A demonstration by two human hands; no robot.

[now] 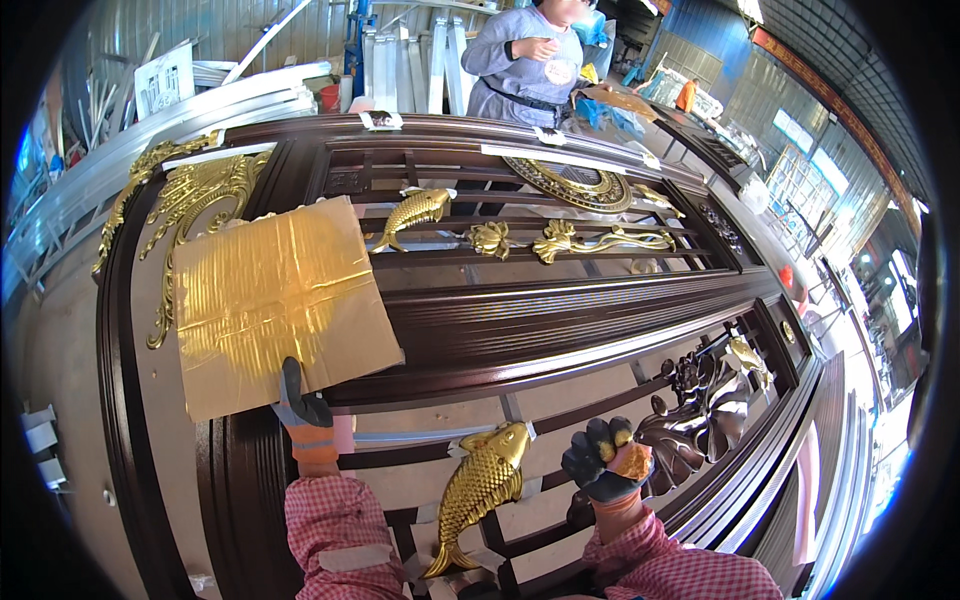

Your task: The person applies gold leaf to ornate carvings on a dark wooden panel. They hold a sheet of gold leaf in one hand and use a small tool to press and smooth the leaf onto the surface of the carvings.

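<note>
My left hand point(304, 412), in a grey and orange work glove, grips the lower edge of a cardboard sheet point(350, 335) smeared with gold paint. The sheet lies over the left part of a dark brown metal door panel point(480, 335). In the fingers of my gloved right hand point(600, 462) is a piece of sponge point(632, 462), orange-gold in colour. It hovers over the near section of the panel, between a gold fish ornament point(480, 490) and an unpainted dark leaf relief point(705, 435). White masking strips surround the fish.
Further across the panel are another gold fish point(412, 217), gold flowers point(555, 242), a round gold-edged medallion point(575, 185) and gold scrollwork point(205, 190). A person point(525, 60) in grey stands beyond the far edge. Metal profiles point(150, 140) lie at left; long strips point(820, 460) line the right.
</note>
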